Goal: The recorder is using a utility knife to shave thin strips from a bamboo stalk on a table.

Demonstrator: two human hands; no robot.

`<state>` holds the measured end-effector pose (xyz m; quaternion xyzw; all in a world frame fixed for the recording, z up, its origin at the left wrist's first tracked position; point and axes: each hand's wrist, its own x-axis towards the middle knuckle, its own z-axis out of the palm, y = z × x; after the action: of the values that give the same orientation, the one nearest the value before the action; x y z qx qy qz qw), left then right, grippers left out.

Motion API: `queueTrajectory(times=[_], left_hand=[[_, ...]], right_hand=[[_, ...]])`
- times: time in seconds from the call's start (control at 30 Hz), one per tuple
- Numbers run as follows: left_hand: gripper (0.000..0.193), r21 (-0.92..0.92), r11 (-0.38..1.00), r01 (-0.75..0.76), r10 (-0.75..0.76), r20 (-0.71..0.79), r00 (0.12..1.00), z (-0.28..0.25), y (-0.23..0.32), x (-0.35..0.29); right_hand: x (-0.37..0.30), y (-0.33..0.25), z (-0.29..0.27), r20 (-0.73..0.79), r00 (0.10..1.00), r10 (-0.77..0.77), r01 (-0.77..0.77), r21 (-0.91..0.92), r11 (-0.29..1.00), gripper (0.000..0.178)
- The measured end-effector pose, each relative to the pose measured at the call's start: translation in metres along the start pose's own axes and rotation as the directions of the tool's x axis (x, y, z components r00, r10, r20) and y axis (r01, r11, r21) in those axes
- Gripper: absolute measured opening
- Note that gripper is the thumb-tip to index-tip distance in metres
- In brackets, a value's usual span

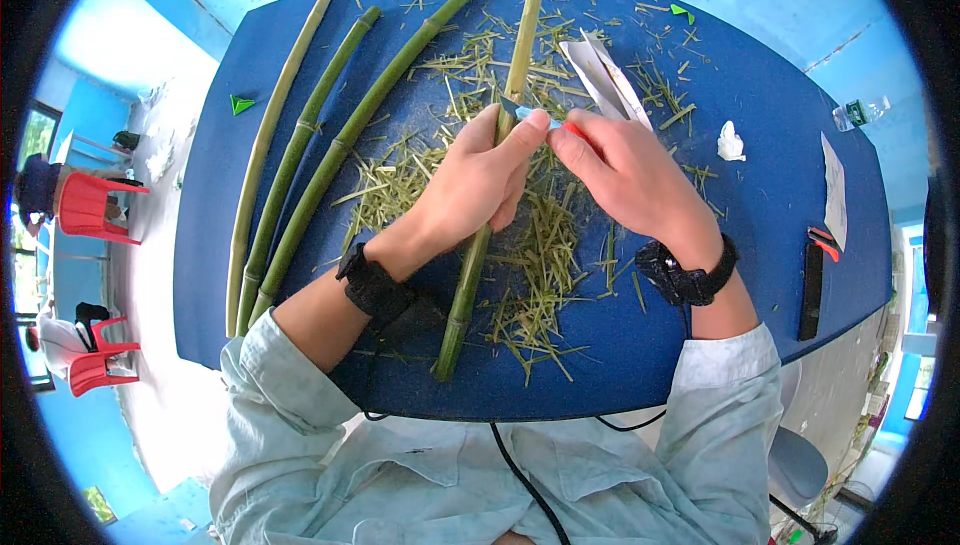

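Observation:
A jointed bamboo pole [527, 25] slants across the middle of the table, its far part scraped pale yellow and its near end still green. My left hand [478, 170] is closed round it, with the thumb stretched against the back of a small knife [540, 117]. My right hand [632, 167] grips the knife's red handle, mostly hidden by the fingers. The blade lies against the pole just beyond my left hand; its pale blue part shows between my hands. Thin green-yellow shavings [545, 245] are heaped under and around the pole.
Two green poles [335, 150] and a paler pole [268, 145] lie at the left of the blue table [760, 235]. Folded white paper [605, 80] rests beyond my right hand. At right are crumpled tissue [731, 142], a bottle [862, 113] and a black-and-red tool [812, 285].

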<state>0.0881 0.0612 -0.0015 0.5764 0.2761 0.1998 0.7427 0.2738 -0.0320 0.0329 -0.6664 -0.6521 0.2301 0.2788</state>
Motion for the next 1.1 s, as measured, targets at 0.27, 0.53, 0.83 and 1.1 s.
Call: queueTrajectory(times=[0.27, 0.53, 0.83, 1.1], left_hand=[[0.044, 0.054, 0.999, -0.001, 0.003, -0.038, 0.999, 0.002, 0.001, -0.001], [0.044, 0.043, 0.999, 0.003, 0.001, -0.105, 0.995, 0.004, 0.0, -0.003], [0.039, -0.057, 0.998, 0.017, -0.023, -0.122, 0.992, 0.011, 0.005, -0.003], [0.039, -0.143, 0.99, 0.001, -0.005, -0.029, 1.0, 0.005, 0.001, -0.003]], right_hand=[[-0.001, 0.002, 0.008, -0.057, 0.998, -0.036, 0.033, -0.058, 0.998, 0.042], [-0.003, -0.006, 0.019, -0.13, 0.988, -0.086, 0.056, -0.214, 0.975, 0.041], [-0.003, -0.006, 0.02, -0.166, 0.985, -0.043, 0.013, -0.176, 0.984, 0.04], [-0.001, -0.007, 0.011, -0.094, 0.995, -0.018, 0.015, -0.026, 1.0, 0.046]])
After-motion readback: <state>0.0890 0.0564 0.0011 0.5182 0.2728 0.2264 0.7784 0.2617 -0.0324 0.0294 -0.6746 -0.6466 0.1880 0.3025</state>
